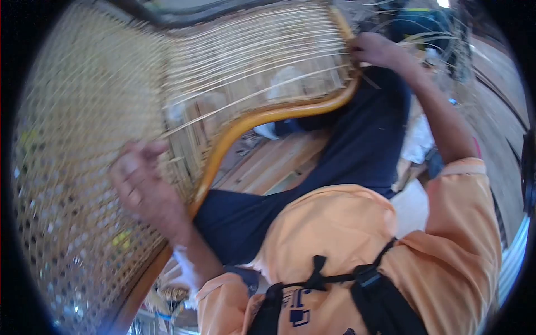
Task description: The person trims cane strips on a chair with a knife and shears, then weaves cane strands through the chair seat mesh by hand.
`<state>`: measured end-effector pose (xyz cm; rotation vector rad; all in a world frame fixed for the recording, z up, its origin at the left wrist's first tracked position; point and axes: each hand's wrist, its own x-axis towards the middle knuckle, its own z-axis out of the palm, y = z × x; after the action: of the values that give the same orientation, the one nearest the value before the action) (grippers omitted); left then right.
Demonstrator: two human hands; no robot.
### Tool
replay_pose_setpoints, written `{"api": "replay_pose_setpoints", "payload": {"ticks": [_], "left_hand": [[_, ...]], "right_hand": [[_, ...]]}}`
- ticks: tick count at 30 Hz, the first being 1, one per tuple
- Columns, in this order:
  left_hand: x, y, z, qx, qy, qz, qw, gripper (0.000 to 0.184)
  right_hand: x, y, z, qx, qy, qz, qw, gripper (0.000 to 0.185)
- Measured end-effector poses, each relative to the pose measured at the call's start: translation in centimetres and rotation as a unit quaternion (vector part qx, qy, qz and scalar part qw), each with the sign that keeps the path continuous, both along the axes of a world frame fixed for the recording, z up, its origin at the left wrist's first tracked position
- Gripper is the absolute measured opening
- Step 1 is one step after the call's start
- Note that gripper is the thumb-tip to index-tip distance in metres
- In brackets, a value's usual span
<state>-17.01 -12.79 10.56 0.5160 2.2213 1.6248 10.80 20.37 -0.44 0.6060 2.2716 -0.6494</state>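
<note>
A curved wooden frame lies across my lap, with woven cane mesh on its left part and long parallel cane strands over the upper right part. My left hand is over the mesh, fingers curled, at the left end of a lone strand; what the fingertips pinch is too blurred to tell. At the frame's right edge my right hand has its fingers closed against the rim, beside the strand ends. Whatever it holds there is hidden.
Wooden boards show below the frame, between my legs in dark trousers. Loose cane strips hang at the upper right. A dark curved bar runs along the top. Planks lie at the far right.
</note>
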Motion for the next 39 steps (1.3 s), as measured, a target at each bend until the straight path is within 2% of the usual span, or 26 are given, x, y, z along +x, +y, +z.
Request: {"api": "replay_pose_setpoints", "payload": {"ticks": [2,5,8,9,12,14,17,18,20,24,25,28,29,32,34,39], "left_hand": [[0.0,0.4,0.0,-0.011,-0.016,-0.015,1.0,0.021],[-0.5,0.5,0.5,-0.039,-0.038,-0.068,0.996,0.021],[-1.1,1.0,0.7,0.036,-0.207,-0.106,0.972,0.025],[-1.2,1.2,0.7,0.09,-0.288,-0.143,0.943,0.025],[-1.2,1.5,-1.0,0.128,-0.318,-0.134,0.93,0.026],[-1.8,1.2,-2.1,0.107,-0.209,-0.125,0.964,0.026],[-1.7,0.7,-2.9,0.032,-0.076,-0.135,0.987,0.024],[-1.6,0.6,-2.9,-0.003,-0.036,-0.144,0.989,0.024],[-1.5,0.7,-2.6,0.0,-0.035,-0.129,0.991,0.022],[-0.8,0.9,-2.5,-0.035,0.039,-0.103,0.993,0.021],[-1.0,0.7,-2.8,-0.039,0.049,-0.107,0.992,0.02],[-1.0,1.1,-2.7,-0.072,0.055,-0.119,0.989,0.02],[-1.0,1.2,-2.5,-0.087,0.053,-0.124,0.987,0.02],[-1.0,1.1,-2.5,-0.095,0.045,-0.132,0.986,0.02],[-0.9,1.1,-2.2,-0.093,0.019,-0.124,0.988,0.019],[-1.1,0.7,-2.3,-0.072,-0.013,-0.121,0.99,0.019]], "right_hand": [[0.4,0.2,-0.9,-0.006,-0.003,-0.016,1.0,0.023],[1.6,-0.5,-1.7,0.002,0.097,-0.061,0.993,0.021],[1.6,-0.7,-2.0,-0.013,0.082,-0.062,0.995,0.02],[1.2,-0.6,-1.5,-0.008,0.053,-0.047,0.997,0.024],[2.0,-0.5,-2.6,0.023,0.093,-0.026,0.995,0.024],[2.1,-0.4,-2.5,0.058,0.068,-0.018,0.996,0.022],[3.0,-0.5,-0.6,0.278,0.139,-0.019,0.95,0.02],[3.0,-0.9,0.0,0.301,0.178,-0.032,0.936,0.019],[3.2,-2.1,1.1,0.341,0.253,-0.056,0.903,0.019],[3.1,-4.9,3.0,0.29,0.182,-0.008,0.94,0.02],[3.3,-5.2,2.8,0.308,0.188,0.015,0.933,0.019],[3.1,-5.1,1.9,0.147,0.014,-0.043,0.988,0.02],[2.8,-4.6,1.8,0.135,0.0,-0.02,0.991,0.023],[2.3,-4.3,1.7,0.132,-0.013,-0.001,0.991,0.022],[3.6,-3.5,-0.5,0.14,-0.01,0.024,0.99,0.022],[2.7,-4.1,1.2,0.209,-0.02,0.031,0.977,0.021]]}}
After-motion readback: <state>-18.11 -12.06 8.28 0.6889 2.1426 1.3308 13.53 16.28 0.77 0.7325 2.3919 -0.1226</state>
